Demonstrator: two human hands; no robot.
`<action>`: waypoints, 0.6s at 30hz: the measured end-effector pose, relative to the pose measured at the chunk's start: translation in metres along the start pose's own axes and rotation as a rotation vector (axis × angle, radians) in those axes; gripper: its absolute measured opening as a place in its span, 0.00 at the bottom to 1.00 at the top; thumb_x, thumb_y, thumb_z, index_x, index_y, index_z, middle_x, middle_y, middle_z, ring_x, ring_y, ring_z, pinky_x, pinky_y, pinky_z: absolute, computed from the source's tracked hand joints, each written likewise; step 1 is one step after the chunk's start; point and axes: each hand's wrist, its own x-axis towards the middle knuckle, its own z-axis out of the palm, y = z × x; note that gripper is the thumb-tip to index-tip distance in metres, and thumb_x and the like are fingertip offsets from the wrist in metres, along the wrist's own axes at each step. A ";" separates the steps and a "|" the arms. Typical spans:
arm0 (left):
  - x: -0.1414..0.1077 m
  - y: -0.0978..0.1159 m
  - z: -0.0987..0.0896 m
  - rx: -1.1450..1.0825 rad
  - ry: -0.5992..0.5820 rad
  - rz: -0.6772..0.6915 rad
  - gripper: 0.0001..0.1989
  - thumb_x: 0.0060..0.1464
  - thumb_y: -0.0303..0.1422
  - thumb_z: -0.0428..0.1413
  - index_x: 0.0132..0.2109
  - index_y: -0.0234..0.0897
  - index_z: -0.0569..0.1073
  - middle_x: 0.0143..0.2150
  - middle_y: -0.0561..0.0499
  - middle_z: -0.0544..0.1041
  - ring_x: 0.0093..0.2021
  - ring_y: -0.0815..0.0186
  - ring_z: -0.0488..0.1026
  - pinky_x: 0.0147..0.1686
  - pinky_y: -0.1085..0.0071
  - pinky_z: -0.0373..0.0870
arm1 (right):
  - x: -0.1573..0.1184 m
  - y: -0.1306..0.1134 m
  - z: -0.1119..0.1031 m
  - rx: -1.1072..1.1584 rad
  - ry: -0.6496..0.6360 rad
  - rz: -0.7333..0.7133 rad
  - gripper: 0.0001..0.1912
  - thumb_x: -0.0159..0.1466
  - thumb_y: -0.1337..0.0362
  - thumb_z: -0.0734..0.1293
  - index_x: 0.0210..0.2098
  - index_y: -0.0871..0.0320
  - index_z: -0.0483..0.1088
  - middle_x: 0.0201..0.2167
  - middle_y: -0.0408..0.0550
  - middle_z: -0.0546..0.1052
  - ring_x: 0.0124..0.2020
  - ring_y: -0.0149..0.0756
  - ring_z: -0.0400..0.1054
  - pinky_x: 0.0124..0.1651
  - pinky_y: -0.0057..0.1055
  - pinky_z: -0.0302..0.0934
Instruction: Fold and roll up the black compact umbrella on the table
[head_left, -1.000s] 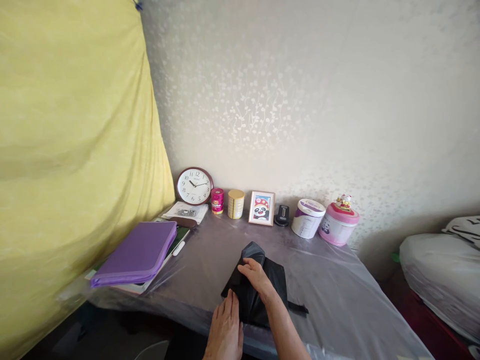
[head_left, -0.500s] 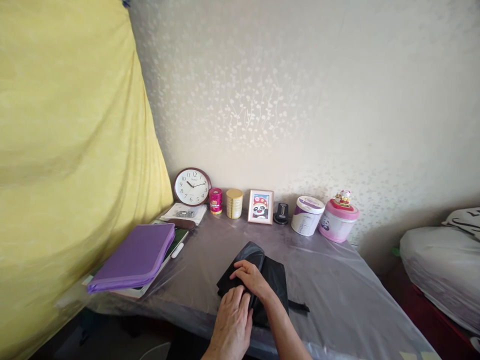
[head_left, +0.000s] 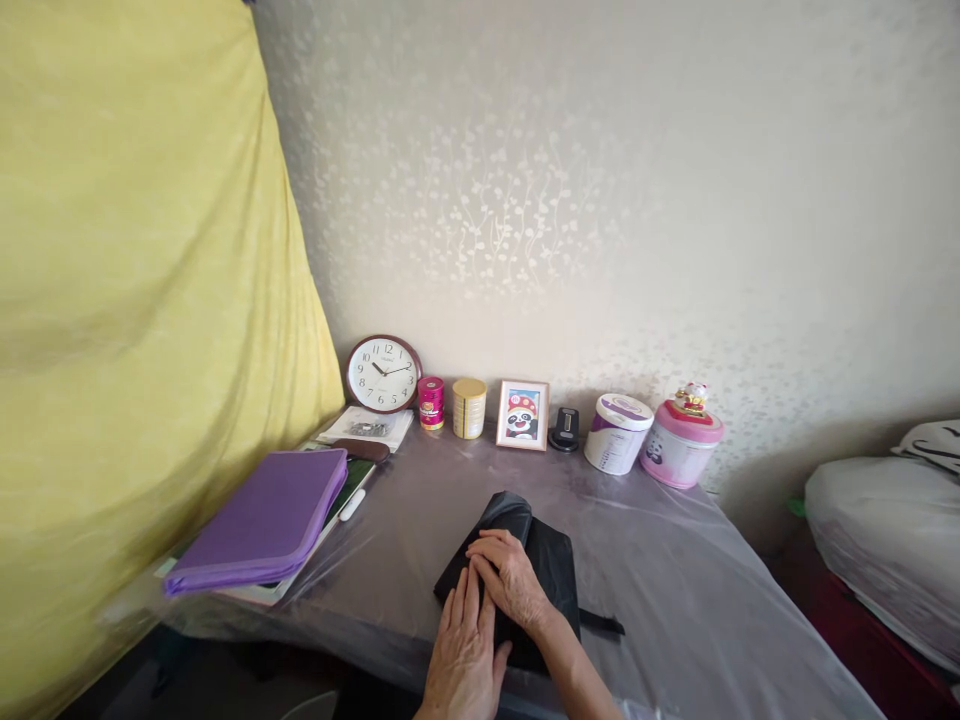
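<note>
A folded piece of thin black fabric (head_left: 553,560) with a narrow black strap (head_left: 602,622) at its right side lies near the front edge of the table. My left hand (head_left: 466,640) rests flat on its near left part, fingers stretched forward and close together. Just beyond it, my right hand (head_left: 510,580) lies over the middle of the fabric with its fingers slightly bent and pointing left. The fingertips of both hands nearly meet. Above the right hand a rounded black fold (head_left: 508,511) stands up a little. What lies under my palms is hidden.
A purple zip folder (head_left: 259,515) lies on papers at the left, beside a white pen-like object (head_left: 352,505). Along the wall stand a clock (head_left: 384,373), a pink can (head_left: 431,404), a yellow-lidded can (head_left: 469,410), a picture frame (head_left: 523,415) and two tubs (head_left: 619,435). A yellow curtain (head_left: 150,300) hangs left.
My left hand's fingers have straightened and flattened on the fabric. My right hand has shifted slightly, its fingers now closer together. The view has moved a little.
</note>
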 end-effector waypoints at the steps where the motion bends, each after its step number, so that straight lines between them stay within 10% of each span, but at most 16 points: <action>1: 0.000 0.000 -0.001 0.001 -0.006 -0.002 0.31 0.47 0.31 0.49 0.59 0.31 0.57 0.60 0.37 0.61 0.58 0.55 0.61 0.51 0.58 0.65 | 0.002 0.005 0.000 -0.021 0.005 -0.033 0.12 0.64 0.66 0.58 0.37 0.54 0.74 0.38 0.46 0.77 0.49 0.36 0.65 0.54 0.36 0.56; 10: -0.003 -0.008 0.002 -0.113 -0.211 -0.040 0.35 0.51 0.34 0.48 0.64 0.39 0.44 0.65 0.39 0.48 0.62 0.52 0.53 0.53 0.57 0.61 | 0.031 0.048 0.002 -0.276 0.021 -0.030 0.12 0.64 0.65 0.59 0.37 0.54 0.74 0.42 0.47 0.76 0.52 0.38 0.63 0.59 0.42 0.48; 18: 0.002 -0.004 -0.005 -0.208 -0.468 -0.159 0.32 0.54 0.33 0.46 0.64 0.41 0.44 0.64 0.38 0.50 0.61 0.50 0.56 0.51 0.56 0.64 | 0.059 0.070 -0.009 -0.123 -0.061 0.323 0.12 0.63 0.63 0.58 0.33 0.54 0.74 0.41 0.47 0.76 0.47 0.37 0.65 0.54 0.34 0.51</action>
